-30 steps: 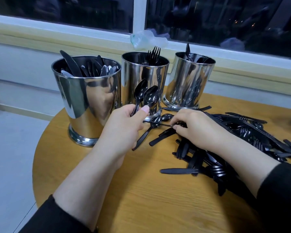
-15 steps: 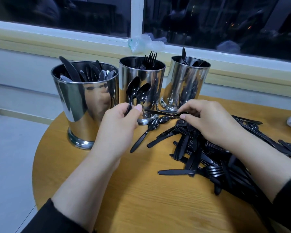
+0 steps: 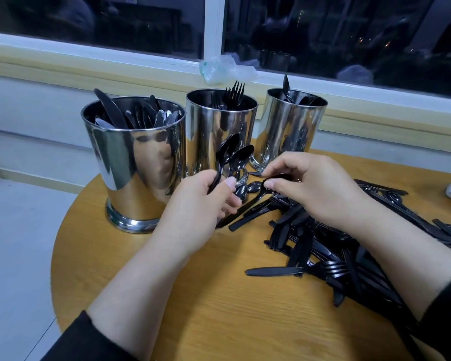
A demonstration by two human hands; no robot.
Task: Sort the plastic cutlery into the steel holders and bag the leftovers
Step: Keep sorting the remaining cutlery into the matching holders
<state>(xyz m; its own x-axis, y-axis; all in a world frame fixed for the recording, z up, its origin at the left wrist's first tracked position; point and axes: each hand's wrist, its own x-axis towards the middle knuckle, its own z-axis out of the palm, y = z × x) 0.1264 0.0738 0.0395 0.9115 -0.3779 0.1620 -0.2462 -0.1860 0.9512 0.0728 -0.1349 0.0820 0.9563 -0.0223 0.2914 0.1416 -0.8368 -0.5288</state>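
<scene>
Left hand [image 3: 201, 201] grips two spoons [image 3: 232, 157] upright; right hand [image 3: 315, 188] pinches a spoon [image 3: 258, 187] off the cutlery pile [image 3: 336, 246] at 3 o'clock. Three steel holders [image 3: 220, 131] at 12 on round wooden desk [image 3: 219, 308], window behind.

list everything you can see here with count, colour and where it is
steel holders: three, shiny silver, in a row at the table's far edge; left one holds knives, middle forks, right spoons
loose cutlery pile: too many to count, black, on the right half of the table
held spoons: two, black, bowls up in front of the middle holder
round table: one, light wood
plastic bag: one, clear, on the window sill
left hand: grips the two spoon handles
right hand: pinches a black piece at the near end of the pile
</scene>
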